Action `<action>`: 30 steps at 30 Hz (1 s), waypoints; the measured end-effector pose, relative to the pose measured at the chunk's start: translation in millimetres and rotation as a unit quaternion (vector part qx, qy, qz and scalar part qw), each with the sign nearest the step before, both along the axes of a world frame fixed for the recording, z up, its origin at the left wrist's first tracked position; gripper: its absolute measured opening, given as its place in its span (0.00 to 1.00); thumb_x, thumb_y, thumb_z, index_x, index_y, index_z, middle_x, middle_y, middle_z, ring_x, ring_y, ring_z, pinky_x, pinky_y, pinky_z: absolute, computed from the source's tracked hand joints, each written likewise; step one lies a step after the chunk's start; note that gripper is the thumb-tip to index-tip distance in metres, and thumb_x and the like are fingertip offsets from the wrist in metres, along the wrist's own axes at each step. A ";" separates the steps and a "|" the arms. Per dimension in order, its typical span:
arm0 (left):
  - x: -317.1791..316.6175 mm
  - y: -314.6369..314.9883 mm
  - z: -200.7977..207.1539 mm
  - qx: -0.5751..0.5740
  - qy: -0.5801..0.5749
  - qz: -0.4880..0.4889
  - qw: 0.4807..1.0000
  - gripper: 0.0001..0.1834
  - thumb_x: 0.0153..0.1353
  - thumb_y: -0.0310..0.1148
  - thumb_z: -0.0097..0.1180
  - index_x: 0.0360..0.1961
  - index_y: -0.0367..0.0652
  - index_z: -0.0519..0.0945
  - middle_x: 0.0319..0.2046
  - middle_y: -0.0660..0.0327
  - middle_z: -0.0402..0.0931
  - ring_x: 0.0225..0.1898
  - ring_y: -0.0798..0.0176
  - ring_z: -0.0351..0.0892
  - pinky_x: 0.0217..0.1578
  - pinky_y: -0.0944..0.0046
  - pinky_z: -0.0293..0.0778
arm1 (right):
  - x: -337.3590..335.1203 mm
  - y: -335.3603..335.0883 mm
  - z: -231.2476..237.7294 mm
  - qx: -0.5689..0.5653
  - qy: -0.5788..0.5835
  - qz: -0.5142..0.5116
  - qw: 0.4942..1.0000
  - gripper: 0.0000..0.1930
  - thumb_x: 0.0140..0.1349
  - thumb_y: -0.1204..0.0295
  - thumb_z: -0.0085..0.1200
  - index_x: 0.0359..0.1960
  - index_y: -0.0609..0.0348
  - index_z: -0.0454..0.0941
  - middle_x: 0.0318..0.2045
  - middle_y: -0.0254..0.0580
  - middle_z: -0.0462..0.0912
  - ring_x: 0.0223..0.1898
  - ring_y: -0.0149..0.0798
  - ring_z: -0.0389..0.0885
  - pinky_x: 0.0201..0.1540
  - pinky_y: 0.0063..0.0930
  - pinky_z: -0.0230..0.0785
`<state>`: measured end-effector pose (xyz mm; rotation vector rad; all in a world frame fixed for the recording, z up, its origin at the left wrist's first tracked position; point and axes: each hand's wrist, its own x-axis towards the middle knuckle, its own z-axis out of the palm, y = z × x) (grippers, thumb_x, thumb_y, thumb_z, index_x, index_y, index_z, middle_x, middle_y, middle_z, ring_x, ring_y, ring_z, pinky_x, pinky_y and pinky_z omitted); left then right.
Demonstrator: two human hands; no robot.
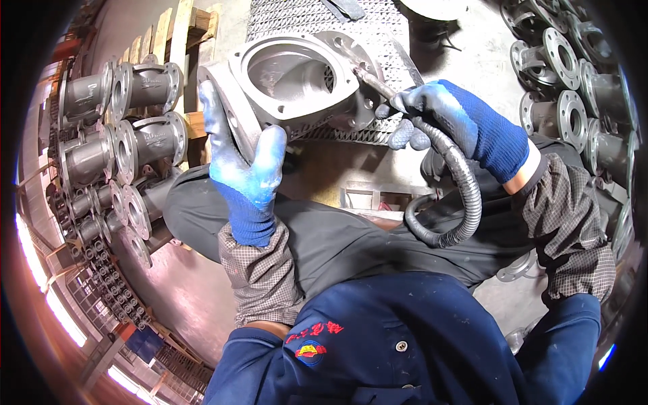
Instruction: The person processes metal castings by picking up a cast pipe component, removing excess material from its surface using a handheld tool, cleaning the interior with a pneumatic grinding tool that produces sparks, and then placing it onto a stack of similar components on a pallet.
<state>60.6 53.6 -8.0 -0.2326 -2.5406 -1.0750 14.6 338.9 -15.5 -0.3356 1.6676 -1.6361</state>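
A grey cast-metal valve body [297, 111] rests in front of me, its wide round opening facing up and flanges on its sides. My left hand [246, 165], in a blue coated glove, grips the rim of the left flange, with the thumb on one side and the fingers on the other. In my gloved right hand [445, 121] is a slim grinding tool [373, 84]. Its front end points at the right flange, close to the body; whether it touches cannot be made out. A ribbed black hose [466, 196] loops down from my right hand over my leg.
Under the casting is a patterned metal plate [388, 34]. Flanged castings are stacked at the left [152, 84] beside a wooden pallet [179, 40], and more flanged castings [560, 57] stand at the right. My knees are on both sides below the work.
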 end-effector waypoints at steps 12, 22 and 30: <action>0.3 2.9 -2.3 0.019 -0.002 -0.012 1.000 0.43 0.52 0.28 0.59 0.69 0.33 0.55 0.67 0.48 0.58 0.67 0.54 0.60 0.64 0.59 0.56 | -8.9 7.2 -4.6 0.019 0.024 0.054 0.998 0.10 0.56 0.79 0.55 0.39 0.70 0.77 0.28 0.43 0.84 0.29 0.30 0.83 0.31 0.19 0.74; 1.9 9.3 3.2 0.044 -0.030 0.008 0.999 0.45 0.49 0.27 0.59 0.68 0.30 0.54 0.67 0.45 0.58 0.67 0.54 0.60 0.65 0.60 0.55 | -7.8 7.6 -0.5 0.076 0.049 0.103 0.991 0.14 0.58 0.78 0.56 0.45 0.71 0.75 0.32 0.50 0.85 0.35 0.33 0.84 0.35 0.21 0.78; -0.4 14.9 3.3 0.133 -0.025 -0.014 0.991 0.44 0.49 0.25 0.58 0.68 0.29 0.54 0.67 0.47 0.58 0.66 0.55 0.59 0.65 0.60 0.55 | -0.3 12.0 -23.6 -0.010 0.048 0.034 0.998 0.13 0.60 0.77 0.47 0.45 0.69 0.76 0.27 0.42 0.85 0.18 0.20 0.75 0.21 0.16 0.70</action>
